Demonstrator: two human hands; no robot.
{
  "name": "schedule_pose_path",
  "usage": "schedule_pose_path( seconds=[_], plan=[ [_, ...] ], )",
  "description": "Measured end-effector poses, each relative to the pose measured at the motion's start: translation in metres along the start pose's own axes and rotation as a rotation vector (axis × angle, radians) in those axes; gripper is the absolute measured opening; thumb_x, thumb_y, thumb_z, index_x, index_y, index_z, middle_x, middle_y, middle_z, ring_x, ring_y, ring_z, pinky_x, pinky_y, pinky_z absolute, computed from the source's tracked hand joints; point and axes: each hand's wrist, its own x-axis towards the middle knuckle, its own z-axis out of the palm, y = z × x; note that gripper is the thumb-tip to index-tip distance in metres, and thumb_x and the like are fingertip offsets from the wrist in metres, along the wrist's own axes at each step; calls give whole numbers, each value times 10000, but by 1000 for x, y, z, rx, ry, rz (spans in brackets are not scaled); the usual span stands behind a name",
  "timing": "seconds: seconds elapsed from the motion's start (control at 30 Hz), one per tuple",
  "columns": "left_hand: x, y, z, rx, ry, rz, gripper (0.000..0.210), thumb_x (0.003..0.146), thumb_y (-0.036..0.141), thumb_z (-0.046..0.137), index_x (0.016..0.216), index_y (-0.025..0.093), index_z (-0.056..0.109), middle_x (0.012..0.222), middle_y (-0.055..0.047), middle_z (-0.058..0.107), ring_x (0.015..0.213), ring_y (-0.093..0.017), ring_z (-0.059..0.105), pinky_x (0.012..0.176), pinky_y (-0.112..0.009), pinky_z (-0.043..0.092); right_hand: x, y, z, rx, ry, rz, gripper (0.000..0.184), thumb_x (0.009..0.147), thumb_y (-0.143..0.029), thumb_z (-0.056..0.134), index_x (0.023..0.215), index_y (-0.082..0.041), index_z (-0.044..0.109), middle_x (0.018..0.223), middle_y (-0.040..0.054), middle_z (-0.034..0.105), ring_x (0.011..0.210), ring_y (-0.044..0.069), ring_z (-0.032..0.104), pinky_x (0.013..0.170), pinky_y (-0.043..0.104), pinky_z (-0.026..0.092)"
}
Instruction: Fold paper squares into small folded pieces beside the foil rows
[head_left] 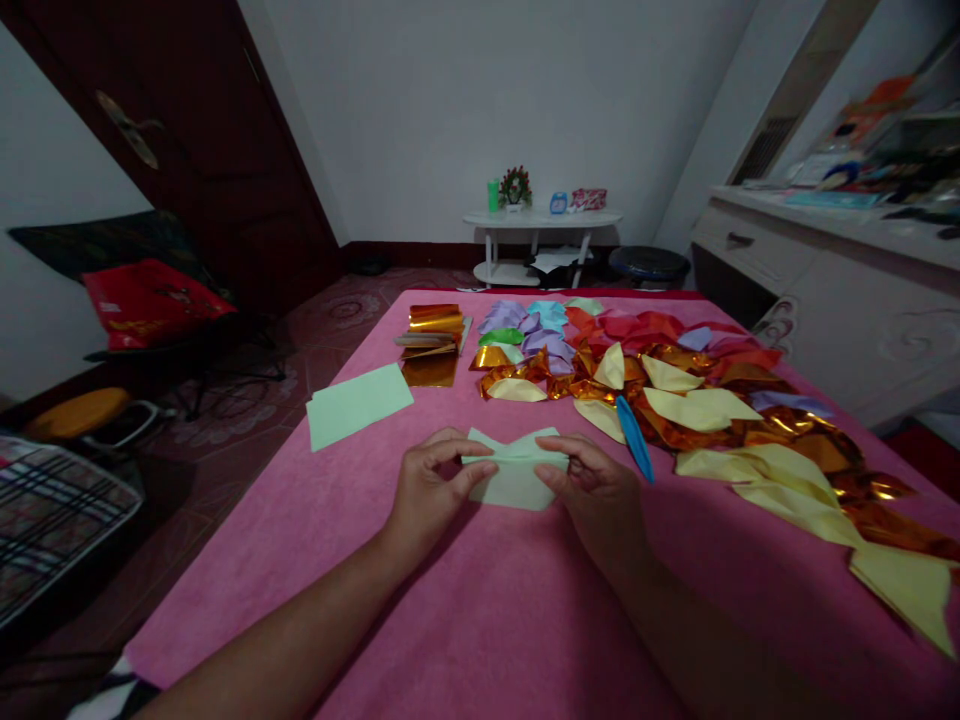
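Observation:
A pale green sheet of paper (517,488) is held up just above the pink cloth, with a fold running across it. My left hand (439,480) pinches its left edge between thumb and fingers. At the opposite edge my right hand (600,490) grips the paper the same way. More pale green sheets (360,405) lie flat to the left of my left hand. Right of my right hand is a slim blue object (635,438), whose kind I cannot make out, beside pale yellow folded papers (701,408).
A pink cloth (315,570) covers the table. Gold foil sheets (431,360) are stacked at the back left. Folded purple (551,350), red (637,328) and gold pieces spread over the right side. Beyond stand a small white table (544,218) and a dark stool (649,265).

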Motion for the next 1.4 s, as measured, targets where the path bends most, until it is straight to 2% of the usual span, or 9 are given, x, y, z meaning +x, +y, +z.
schedule_pose_path(
  seconds=[0.1, 0.23, 0.43, 0.53, 0.67, 0.87, 1.0, 1.2, 1.4],
  plan=[
    [0, 4, -1, 120, 39, 107, 51, 735, 247, 709, 714, 207, 734, 744, -28, 614, 741, -158, 562, 668, -270, 451, 0, -4, 1, -18, 29, 22, 177, 719, -256, 692, 893, -232, 717, 873, 23, 665, 697, 170, 607, 566, 257, 483],
    [-1, 10, -3, 364, 80, 309, 67, 746, 267, 701, 705, 214, 703, 1053, -56, 634, 1013, -221, 548, 891, -367, 395, -1, -5, 2, 61, 14, 89, 203, 710, -266, 696, 909, -226, 705, 858, 26, 683, 665, 170, 613, 551, 261, 489],
    [-7, 17, 0, 494, -171, 499, 136, 834, 180, 599, 954, 201, 659, 803, -23, 717, 710, -145, 626, 700, -300, 383, -4, -6, 6, 196, -45, 179, 290, 703, -261, 711, 981, -205, 650, 757, 14, 680, 656, 168, 635, 582, 263, 508],
    [-8, 19, 3, 392, -137, 447, 164, 839, 157, 592, 977, 207, 666, 825, -21, 720, 717, -130, 635, 657, -262, 403, -4, -7, 8, 254, 15, 157, 381, 691, -261, 726, 1035, -207, 571, 829, 27, 697, 680, 168, 654, 574, 254, 514],
    [-8, 20, 4, 210, -46, 179, 112, 843, 203, 600, 879, 206, 705, 831, -17, 724, 714, -123, 638, 628, -220, 443, -3, -8, 7, 204, 91, 174, 238, 681, -280, 735, 822, -192, 566, 720, 20, 688, 606, 148, 638, 519, 217, 485],
    [-5, 21, 6, 146, -110, -17, 73, 749, 241, 709, 796, 186, 715, 755, 0, 713, 635, -111, 597, 576, -201, 423, -4, -8, 4, 115, 91, 185, 170, 694, -294, 717, 735, -175, 603, 604, -8, 640, 503, 112, 571, 455, 190, 433],
    [-4, 26, 7, 136, -131, -13, 62, 751, 236, 708, 772, 178, 707, 737, 1, 695, 613, -100, 569, 564, -201, 405, -5, -8, 5, 86, 78, 144, 143, 705, -276, 711, 735, -179, 609, 603, -23, 622, 507, 102, 559, 458, 181, 424],
    [-5, 29, 8, 58, -176, 96, 62, 792, 210, 668, 789, 181, 723, 832, -34, 702, 760, -134, 639, 671, -221, 479, -8, -7, 7, 95, 39, 84, 104, 713, -248, 706, 725, -189, 620, 619, -30, 606, 534, 97, 540, 481, 184, 413],
    [-7, 31, 8, 133, -121, 217, 69, 795, 191, 663, 760, 186, 722, 810, -29, 720, 746, -137, 659, 704, -252, 485, -9, -4, 8, 111, 12, 37, 95, 730, -234, 704, 768, -199, 624, 652, -25, 616, 572, 105, 556, 512, 195, 432]
  ],
)
